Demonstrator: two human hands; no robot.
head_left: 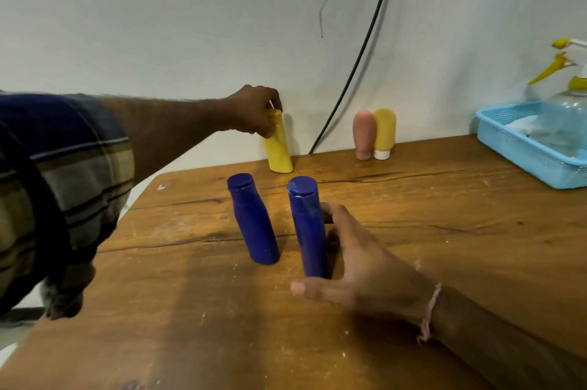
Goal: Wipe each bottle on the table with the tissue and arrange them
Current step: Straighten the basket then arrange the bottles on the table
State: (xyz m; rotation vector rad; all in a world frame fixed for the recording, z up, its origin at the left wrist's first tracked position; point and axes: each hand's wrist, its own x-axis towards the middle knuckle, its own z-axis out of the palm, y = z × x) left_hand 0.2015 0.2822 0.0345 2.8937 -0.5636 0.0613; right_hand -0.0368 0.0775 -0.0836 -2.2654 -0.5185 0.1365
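L hand (254, 110): yellow btl (281, 151); R (365, 265): blue btl (309, 231)

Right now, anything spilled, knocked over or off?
Nothing spilled or toppled. The yellow bottle leans, gripped at its top by the left hand; the table shows long cracks and white scuffs.

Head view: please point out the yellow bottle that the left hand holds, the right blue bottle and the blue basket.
yellow bottle (280, 150), head view, middle of its body.
right blue bottle (309, 231), head view, middle of its body.
blue basket (521, 158), head view, its near side wall.
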